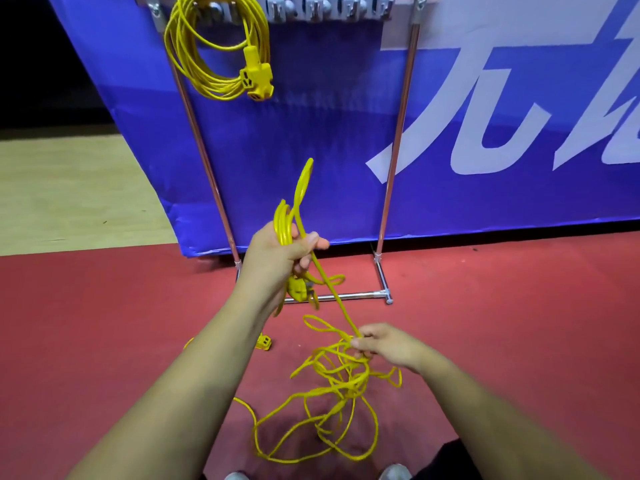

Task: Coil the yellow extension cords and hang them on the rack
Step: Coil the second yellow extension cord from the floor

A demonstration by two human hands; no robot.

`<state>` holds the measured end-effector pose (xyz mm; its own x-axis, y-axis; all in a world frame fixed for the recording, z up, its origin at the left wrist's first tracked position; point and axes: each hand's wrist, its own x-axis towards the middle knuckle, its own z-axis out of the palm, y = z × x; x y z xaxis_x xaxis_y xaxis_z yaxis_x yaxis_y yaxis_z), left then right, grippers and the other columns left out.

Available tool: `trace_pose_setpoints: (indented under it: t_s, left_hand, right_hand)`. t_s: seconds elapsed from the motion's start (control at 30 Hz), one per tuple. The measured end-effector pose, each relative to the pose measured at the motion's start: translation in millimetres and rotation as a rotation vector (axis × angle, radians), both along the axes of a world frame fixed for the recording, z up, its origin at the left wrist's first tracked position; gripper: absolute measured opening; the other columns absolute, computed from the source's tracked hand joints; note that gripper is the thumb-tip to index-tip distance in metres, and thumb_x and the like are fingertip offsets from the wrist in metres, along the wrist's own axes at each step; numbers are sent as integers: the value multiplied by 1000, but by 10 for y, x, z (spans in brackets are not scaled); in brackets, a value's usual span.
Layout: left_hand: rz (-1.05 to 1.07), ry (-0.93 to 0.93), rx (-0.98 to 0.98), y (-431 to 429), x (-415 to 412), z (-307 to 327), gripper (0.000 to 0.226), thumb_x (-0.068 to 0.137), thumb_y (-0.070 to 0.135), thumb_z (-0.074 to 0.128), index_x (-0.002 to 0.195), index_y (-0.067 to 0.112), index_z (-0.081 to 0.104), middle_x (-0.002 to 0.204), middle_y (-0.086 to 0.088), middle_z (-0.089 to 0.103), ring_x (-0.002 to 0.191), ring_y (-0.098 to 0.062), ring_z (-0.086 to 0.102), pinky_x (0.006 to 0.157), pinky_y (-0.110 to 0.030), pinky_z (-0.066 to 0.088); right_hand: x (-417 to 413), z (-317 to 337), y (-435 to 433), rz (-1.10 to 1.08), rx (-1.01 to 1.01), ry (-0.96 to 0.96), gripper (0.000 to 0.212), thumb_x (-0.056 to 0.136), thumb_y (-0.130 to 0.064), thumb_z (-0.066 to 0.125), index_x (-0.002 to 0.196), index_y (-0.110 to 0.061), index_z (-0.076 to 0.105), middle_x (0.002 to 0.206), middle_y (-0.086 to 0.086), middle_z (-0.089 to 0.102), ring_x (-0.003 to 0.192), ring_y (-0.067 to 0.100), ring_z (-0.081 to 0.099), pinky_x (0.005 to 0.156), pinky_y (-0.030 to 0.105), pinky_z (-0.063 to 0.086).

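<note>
Head view: raised left hand (277, 256) grips cord (282, 225), right hand (384, 342) pinches.

Yellow cords (332, 386), blue banner (311, 140), red floor (519, 306)

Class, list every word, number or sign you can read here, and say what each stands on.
"九" (probable, top cropped): large white character on the blue banner.
Second white character, right edge: cut off, unreadable.
Socket of the hung yellow cord: no marking legible.
</note>
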<state>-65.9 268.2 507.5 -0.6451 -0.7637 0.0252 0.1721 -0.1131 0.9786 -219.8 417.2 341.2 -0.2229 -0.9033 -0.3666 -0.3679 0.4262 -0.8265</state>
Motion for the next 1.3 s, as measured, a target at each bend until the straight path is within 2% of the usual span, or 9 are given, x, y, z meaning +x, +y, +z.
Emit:
trace_pose_setpoints:
  t_s: [0.2, 0.33, 0.57, 0.7, 0.8, 0.93, 1.07, 1.23, 1.3]
  left_hand:
    - [208, -178, -82, -340, 164, -353, 18, 91, 10, 61, 78, 7, 49, 79, -27, 65, 41, -9, 51, 43, -23, 33]
    - [159, -399, -56, -411, 235, -605, 21, 90, 14, 65, 77, 7, 51, 80, -23, 69, 34, -5, 45, 37, -16, 33]
    - [-123, -125, 537, -25, 89, -533, 27, 82, 26, 69, 81, 10, 47, 105, -24, 69, 38, -6, 39, 34, -14, 30]
    - [-176, -29, 500, 181, -42, -447, 13, 76, 19, 71, 74, 9, 62, 77, -13, 63, 40, -6, 41, 35, -14, 30]
    - [-150, -69, 377, 240, -142, -470, 30, 82, 8, 69, 53, 15, 66, 67, -10, 62, 40, -7, 39, 36, -16, 28]
    - [-47, -176, 319, 124, -162, -578, 23, 85, 16, 69, 73, 14, 50, 63, -7, 65, 37, -8, 36, 38, -17, 27]
    - [-133, -192, 358, -160, 82, -651, 27, 91, 23, 60, 72, 18, 42, 49, 2, 39, 34, -10, 28, 40, -18, 21]
    - [-265, -302, 131, -350, 344, -598, 28, 90, 26, 59, 71, 16, 41, 48, 3, 23, 36, -10, 19, 45, -25, 11]
    - [-289, -365, 54, -348, 337, -557, 23, 93, 23, 58, 75, 13, 49, 49, 1, 24, 37, -9, 20, 44, -21, 13]
  right_hand:
    - [-236, 508, -174, -465, -325, 33, 29, 92, -18, 64, 71, 2, 65, 50, 1, 51, 43, 5, 42, 49, 22, 37]
    - [-203, 944, -210, -578, -547, -206, 23, 96, -21, 59, 84, -4, 69, 54, 5, 33, 46, 15, 31, 44, 24, 27]
    - [-12, 1336, -327, -179, -336, 133, 22, 96, -13, 52, 83, -7, 69, 53, -6, 41, 42, 2, 34, 46, 21, 28]
    - [170, 1332, -309, 94, -203, 170, 30, 95, -13, 57, 70, -1, 47, 57, 5, 37, 43, 7, 30, 43, 23, 25]
    - [171, 1222, -244, 66, -230, 58, 31, 96, -12, 57, 73, 4, 42, 57, 3, 37, 45, 9, 31, 42, 22, 26]
    - [118, 1085, -129, -60, -241, -51, 20, 96, -18, 59, 81, -5, 59, 59, 5, 51, 47, 13, 42, 45, 22, 33]
    - [-151, 1004, -71, -473, -282, -342, 11, 94, -15, 60, 89, -7, 55, 67, 12, 61, 51, 19, 59, 55, 29, 48]
    - [-547, 684, -115, -586, -78, 345, 18, 91, -9, 51, 73, -13, 54, 53, 5, 63, 48, 19, 60, 58, 30, 51]
    - [-451, 641, -175, -489, -48, 287, 21, 93, -24, 58, 78, -10, 60, 58, 7, 66, 54, 21, 63, 62, 29, 50]
